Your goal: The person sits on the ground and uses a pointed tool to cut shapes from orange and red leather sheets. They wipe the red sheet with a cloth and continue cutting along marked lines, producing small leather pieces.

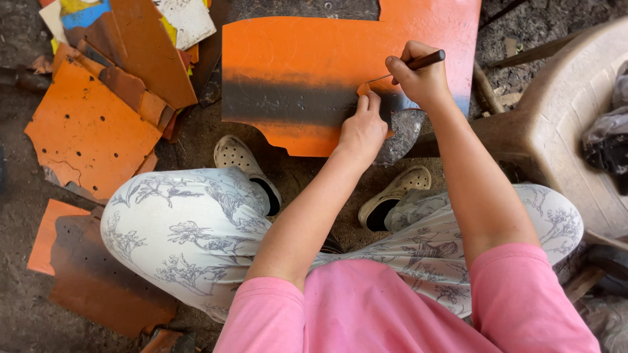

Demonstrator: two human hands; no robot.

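Note:
A large orange metal sheet (294,65) with a dark grey band across it lies on the ground in front of me. My left hand (362,127) presses a small orange template piece (370,87) flat onto the sheet. My right hand (418,75) grips a thin scribing tool with a dark wooden handle (425,61), its tip touching the sheet beside the template. I am squatting, with both knees in patterned trousers below the sheet.
A pile of orange and rusty sheet offcuts (98,111) lies at the left, with more pieces (85,261) at lower left. A beige plastic stool (575,124) stands at right with a dark cloth (608,137) on it. The ground is dark dirt.

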